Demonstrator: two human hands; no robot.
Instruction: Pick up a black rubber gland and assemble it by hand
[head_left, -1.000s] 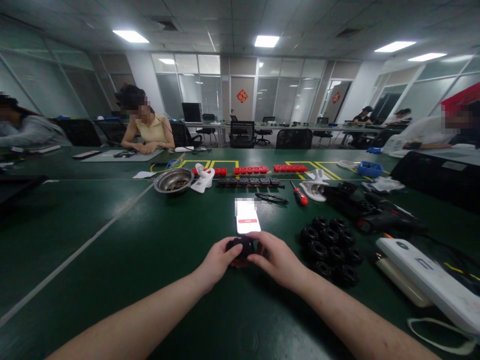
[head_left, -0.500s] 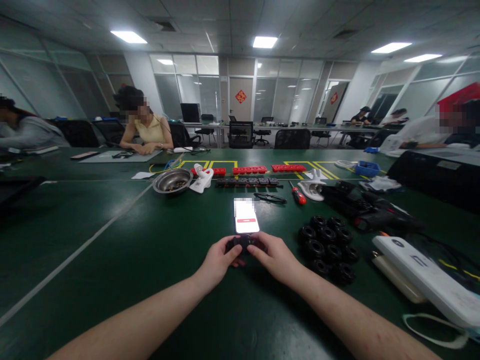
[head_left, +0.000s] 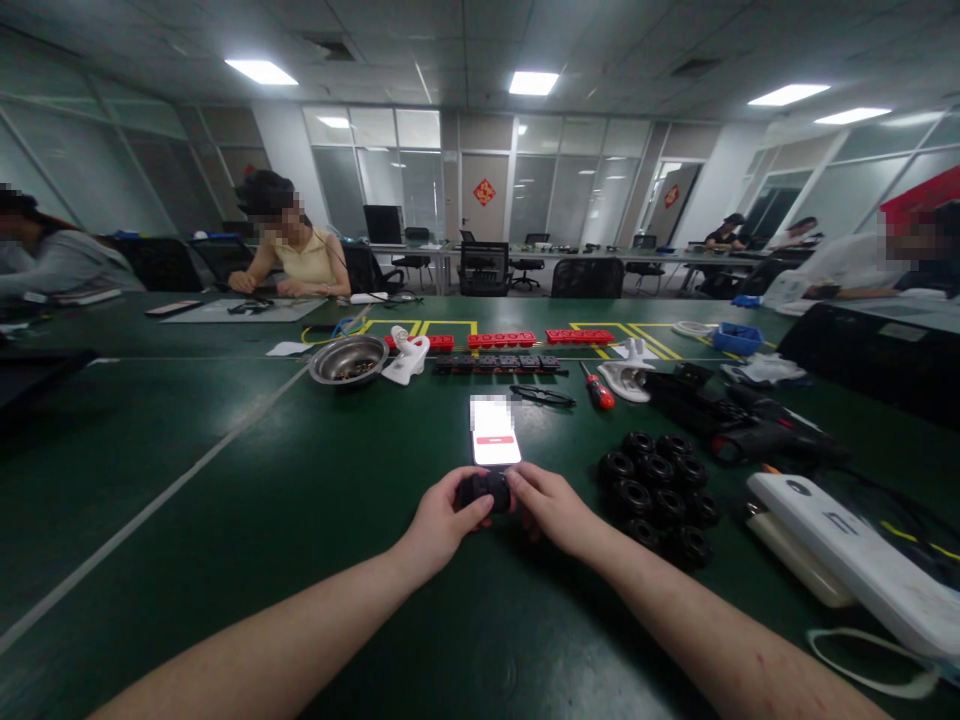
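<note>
My left hand [head_left: 446,513] is wrapped round a small black wheel-like part [head_left: 484,489], its thumb lying across the near side. My right hand [head_left: 551,508] is closed, with thumb and fingertips pinching the right end of the same part. What the fingers underneath touch is hidden. Just beyond the hands lies a phone [head_left: 495,430] with a bright screen and a red bar. To the right sits a cluster of several black wheels [head_left: 657,470] on the green table [head_left: 315,540].
Past the phone are glasses [head_left: 541,396], a red screwdriver [head_left: 598,390], black blocks [head_left: 501,365] and red trays [head_left: 501,340]. A metal bowl [head_left: 319,372] with small parts stands left of a white bracket [head_left: 407,360]. Right: a white device [head_left: 855,540], a power tool [head_left: 772,430]. Co-workers sit around.
The part has turned in my hands and shows more of its side. My right thumb has moved from its front to its right end. A co-worker at the left has shifted an arm.
</note>
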